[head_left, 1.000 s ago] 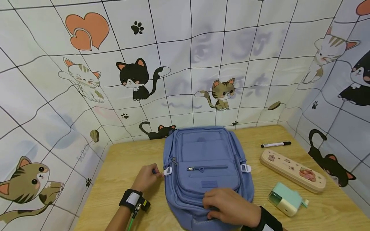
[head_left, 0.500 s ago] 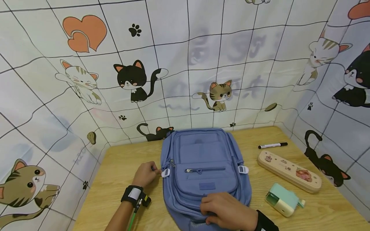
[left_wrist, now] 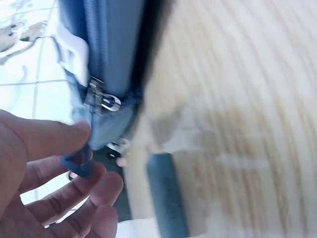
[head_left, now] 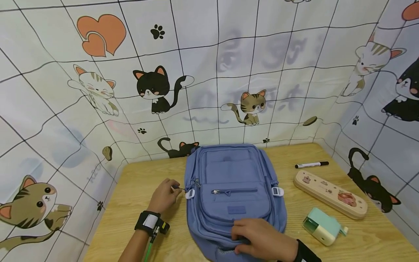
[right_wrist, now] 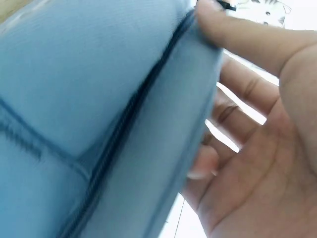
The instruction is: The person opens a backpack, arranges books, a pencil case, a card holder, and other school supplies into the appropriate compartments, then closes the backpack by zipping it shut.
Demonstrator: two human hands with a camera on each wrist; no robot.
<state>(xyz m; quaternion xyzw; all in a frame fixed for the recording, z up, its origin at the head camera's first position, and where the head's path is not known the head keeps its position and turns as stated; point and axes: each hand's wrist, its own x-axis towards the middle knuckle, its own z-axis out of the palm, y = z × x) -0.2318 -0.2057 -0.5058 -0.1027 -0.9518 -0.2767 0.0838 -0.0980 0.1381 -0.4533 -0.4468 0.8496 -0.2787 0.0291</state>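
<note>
A blue backpack (head_left: pixel 234 171) lies on the table with its front pocket facing up. At its left side, my left hand (head_left: pixel 163 196) pinches a zipper pull (left_wrist: pixel 81 163) between thumb and fingers. That pull hangs from a metal slider (left_wrist: pixel 101 96) near a white buckle (head_left: pixel 190 194). Lower on the bag, my right hand (head_left: pixel 263 238) grips a fold of fabric (right_wrist: pixel 163 114) beside a zipper line (right_wrist: pixel 124 124), thumb on one side and fingers behind. In the head view some right fingertips are hidden.
To the right on the wooden table (head_left: pixel 144 174) lie a marker (head_left: pixel 311 165), a cream pencil case (head_left: pixel 330 194) and a mint-green pencil sharpener (head_left: pixel 325 225). A cat-print curtain (head_left: pixel 203 87) stands behind. A dark teal block-like thing (left_wrist: pixel 167 196) shows in the left wrist view.
My left hand has shifted slightly upward and away from the bag's side, and the pull now shows stretched between hand and bag. The right hand keeps its place on the fabric.
</note>
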